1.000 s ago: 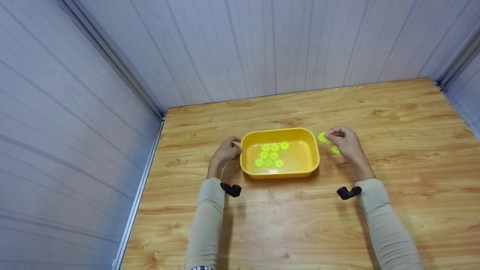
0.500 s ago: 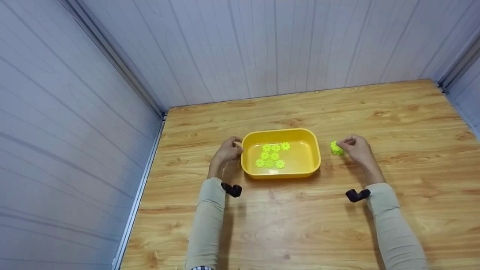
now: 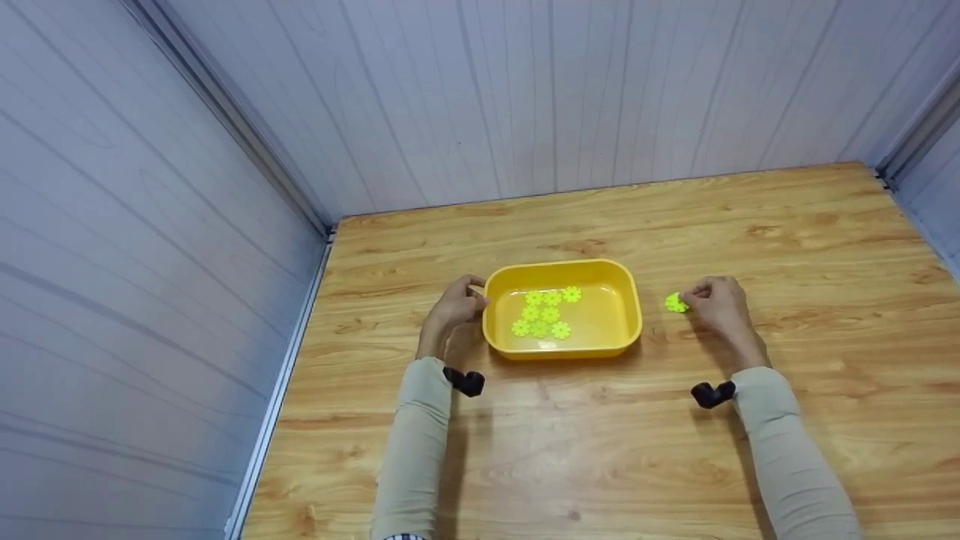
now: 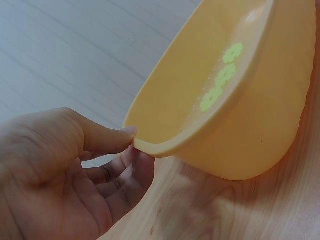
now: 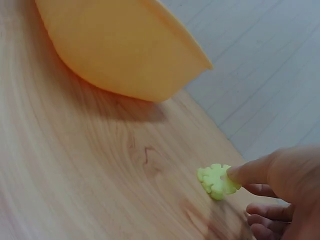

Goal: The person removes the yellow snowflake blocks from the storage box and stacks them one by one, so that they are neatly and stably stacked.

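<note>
A yellow plastic basin [image 3: 601, 321] stands on the wooden table, with several neon yellow-green flower-shaped discs [image 3: 550, 314] lying flat on its floor, mostly toward its left. At the basin's left end my left hand [image 3: 454, 302] pinches the rim; the left wrist view shows the thumb [image 4: 107, 137] on top and fingers curled beneath. To the right of the basin, my right hand [image 3: 718, 304] pinches a flower-shaped disc [image 5: 216, 179] between thumb and fingers, low over the table. In the right wrist view this disc overlaps another of the same kind in a small stack.
The wood-grain table [image 3: 570, 442] reaches to a pale panelled wall [image 3: 510, 97] at the back, with another wall [image 3: 150, 300] along the left. A small black wrist camera [image 3: 465, 382] juts from the left cuff, and a second one [image 3: 712, 394] from the right.
My right hand has moved right and nearer with its disc, away from the basin's right end, and brought it onto the disc lying there. My left hand stays at the rim.
</note>
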`<state>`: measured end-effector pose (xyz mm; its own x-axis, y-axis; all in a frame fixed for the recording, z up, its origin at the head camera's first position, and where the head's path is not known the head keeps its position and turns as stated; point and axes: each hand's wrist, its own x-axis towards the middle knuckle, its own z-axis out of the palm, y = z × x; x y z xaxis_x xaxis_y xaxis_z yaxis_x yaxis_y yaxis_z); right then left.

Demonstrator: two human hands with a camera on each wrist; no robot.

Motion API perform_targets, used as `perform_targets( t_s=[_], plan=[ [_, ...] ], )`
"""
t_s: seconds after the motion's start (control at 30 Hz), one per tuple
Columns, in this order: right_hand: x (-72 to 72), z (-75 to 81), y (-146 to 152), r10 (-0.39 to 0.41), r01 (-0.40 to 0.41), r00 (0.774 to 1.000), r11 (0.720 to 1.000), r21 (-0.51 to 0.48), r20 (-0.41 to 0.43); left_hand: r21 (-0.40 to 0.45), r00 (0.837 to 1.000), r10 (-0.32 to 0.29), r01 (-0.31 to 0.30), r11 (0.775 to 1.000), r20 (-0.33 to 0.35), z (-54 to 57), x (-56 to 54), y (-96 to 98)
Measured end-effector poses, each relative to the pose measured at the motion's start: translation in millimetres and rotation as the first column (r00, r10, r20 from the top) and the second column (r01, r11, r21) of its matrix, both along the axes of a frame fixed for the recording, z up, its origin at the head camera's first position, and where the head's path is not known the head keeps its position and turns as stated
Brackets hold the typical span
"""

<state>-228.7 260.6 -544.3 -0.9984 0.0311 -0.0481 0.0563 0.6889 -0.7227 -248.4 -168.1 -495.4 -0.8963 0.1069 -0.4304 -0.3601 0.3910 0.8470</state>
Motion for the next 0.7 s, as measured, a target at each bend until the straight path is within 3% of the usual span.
perform_targets(
  t_s=[0.7],
  plan=[
    [-3.7,-6.2,-2.6,0.015,-0.011,0.999,0.996,0.093,-0.040,-0.017,1.000,0.000,0.000,1.000,0.002,1.7,0.0,1.8]
  ],
)
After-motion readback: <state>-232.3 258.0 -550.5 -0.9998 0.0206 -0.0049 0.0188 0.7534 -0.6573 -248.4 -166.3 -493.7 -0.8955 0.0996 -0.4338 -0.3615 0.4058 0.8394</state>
